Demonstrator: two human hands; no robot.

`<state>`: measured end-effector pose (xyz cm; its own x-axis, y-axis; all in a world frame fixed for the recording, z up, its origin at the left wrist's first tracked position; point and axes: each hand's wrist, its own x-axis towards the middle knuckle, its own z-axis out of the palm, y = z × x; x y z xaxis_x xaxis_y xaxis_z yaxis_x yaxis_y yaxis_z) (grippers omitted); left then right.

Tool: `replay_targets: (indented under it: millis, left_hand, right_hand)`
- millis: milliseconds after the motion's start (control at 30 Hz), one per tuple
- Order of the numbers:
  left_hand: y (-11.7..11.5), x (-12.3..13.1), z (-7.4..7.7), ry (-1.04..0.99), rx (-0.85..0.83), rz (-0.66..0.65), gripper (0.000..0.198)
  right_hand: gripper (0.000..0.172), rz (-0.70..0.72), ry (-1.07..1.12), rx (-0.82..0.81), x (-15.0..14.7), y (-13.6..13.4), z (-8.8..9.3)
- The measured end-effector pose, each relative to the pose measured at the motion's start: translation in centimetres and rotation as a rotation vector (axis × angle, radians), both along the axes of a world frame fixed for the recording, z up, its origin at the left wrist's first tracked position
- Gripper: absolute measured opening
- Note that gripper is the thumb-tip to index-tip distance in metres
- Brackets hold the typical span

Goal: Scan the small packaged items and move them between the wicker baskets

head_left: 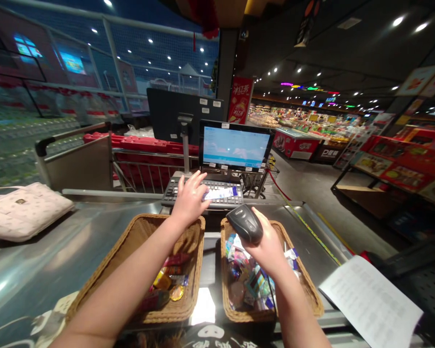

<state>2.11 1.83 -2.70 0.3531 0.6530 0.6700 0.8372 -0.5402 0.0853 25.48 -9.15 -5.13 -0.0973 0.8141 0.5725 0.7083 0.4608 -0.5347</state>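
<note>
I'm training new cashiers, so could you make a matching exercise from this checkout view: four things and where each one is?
Things:
1. Black handheld scanner
2. Pale pink handbag
3. Printed paper sheet
4. Monitor

Places:
A. Behind the keyboard
B. Gripped in the right hand
C. On the steel counter at the far left
D. To the right of the right-hand wicker basket

Right pairs: 1-B, 2-C, 3-D, 4-A.
</note>
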Motion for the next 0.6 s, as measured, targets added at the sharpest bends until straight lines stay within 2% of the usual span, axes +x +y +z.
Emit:
replay_targets:
  millis: [267, 600]
  left_hand:
    - [-0.4, -2.0, 0.2, -0.004, -0.018, 0.033, 0.005]
    - [-1.3, -5.3, -0.4, 0.010, -0.043, 0.070, 0.006]
  right_hand:
    - [0.053, 0.037, 0.017, -0.006, -1.5, 0.2, -0.2]
    - [0.052, 0.068, -0.003, -0.038, -3.8, 0.1, -0.5]
